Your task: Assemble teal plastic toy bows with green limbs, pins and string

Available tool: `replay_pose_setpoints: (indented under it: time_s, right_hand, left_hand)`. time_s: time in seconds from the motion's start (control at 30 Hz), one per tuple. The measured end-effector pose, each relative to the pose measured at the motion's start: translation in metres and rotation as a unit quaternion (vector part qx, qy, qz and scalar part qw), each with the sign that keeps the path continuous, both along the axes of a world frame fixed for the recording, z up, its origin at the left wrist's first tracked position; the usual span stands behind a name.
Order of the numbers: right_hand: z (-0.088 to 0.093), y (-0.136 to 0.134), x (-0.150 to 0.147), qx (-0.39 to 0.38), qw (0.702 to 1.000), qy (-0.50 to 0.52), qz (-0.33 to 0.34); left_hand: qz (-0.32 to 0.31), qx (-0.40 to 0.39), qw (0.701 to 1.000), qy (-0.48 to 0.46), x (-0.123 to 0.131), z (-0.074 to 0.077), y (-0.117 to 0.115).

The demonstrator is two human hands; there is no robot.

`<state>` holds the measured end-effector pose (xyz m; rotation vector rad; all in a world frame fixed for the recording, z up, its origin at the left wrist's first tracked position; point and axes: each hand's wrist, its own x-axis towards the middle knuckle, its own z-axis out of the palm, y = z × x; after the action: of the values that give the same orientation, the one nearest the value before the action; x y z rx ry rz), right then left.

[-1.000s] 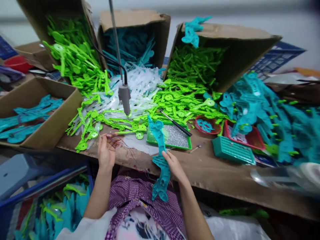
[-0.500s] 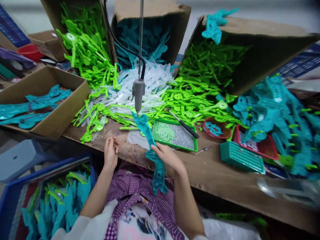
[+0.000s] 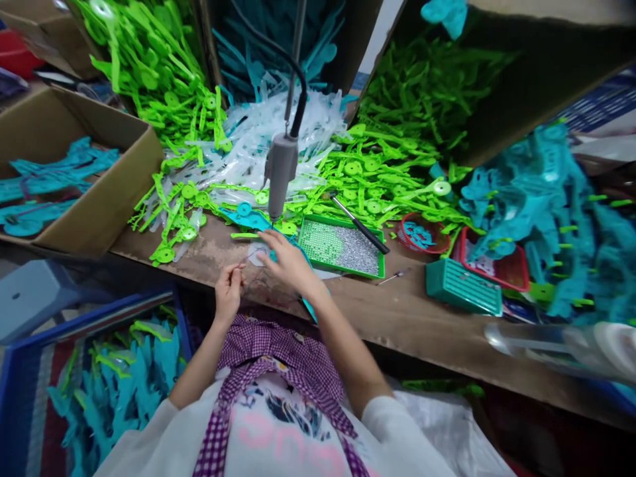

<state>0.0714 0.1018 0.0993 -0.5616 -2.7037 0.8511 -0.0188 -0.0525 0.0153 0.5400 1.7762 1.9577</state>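
My right hand (image 3: 288,262) presses a long teal plastic part (image 3: 248,218) flat on the wooden bench (image 3: 397,318), its round end lying under the tip of the hanging grey screwdriver (image 3: 281,172). The hand covers the part's middle. My left hand (image 3: 228,288) is pinched on a thin thread or wire (image 3: 251,255) at the bench's front edge, just left of the right hand.
A green tray of small screws (image 3: 342,245) with a black tool (image 3: 360,228) across it lies right of my hands. Green parts (image 3: 377,179), clear parts (image 3: 278,132) and teal parts (image 3: 536,199) are heaped behind. A cardboard box (image 3: 64,179) stands left, a blue crate (image 3: 99,371) below.
My right hand has laid the teal part down from upright onto the bench under the screwdriver tip. My left hand has stayed at the bench edge, pinching the thread. The view tilted down.
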Motion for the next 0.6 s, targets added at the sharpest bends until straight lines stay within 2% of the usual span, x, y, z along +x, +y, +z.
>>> replay_pose_setpoints:
  time_s: [0.1,0.17,0.27,0.37,0.5,0.6]
  right_hand:
    - [-0.011,-0.026,0.005,-0.106,0.993,0.031,0.053]
    - [-0.012,-0.027,0.001,-0.157,0.986,0.028,0.047]
    - [-0.003,-0.012,0.002,-0.207,0.976,0.066,-0.013]
    - [-0.002,0.0,0.021,-0.25,0.961,0.107,-0.051]
    - [-0.019,-0.004,0.055,-0.26,0.956,0.092,-0.098]
    - [-0.032,-0.018,0.071,-0.274,0.954,0.069,-0.105]
  left_hand:
    - [-0.049,-0.026,0.994,0.096,0.005,-0.001,0.001]
    - [-0.034,-0.031,0.991,0.123,0.009,0.004,0.004]
    - [0.0,-0.029,0.994,0.108,0.014,0.011,0.003]
    - [-0.026,-0.051,0.993,0.098,0.015,0.011,-0.012]
    - [-0.101,-0.109,0.988,0.044,0.01,0.011,-0.039]
    - [-0.075,-0.109,0.991,0.001,0.004,0.023,-0.039]
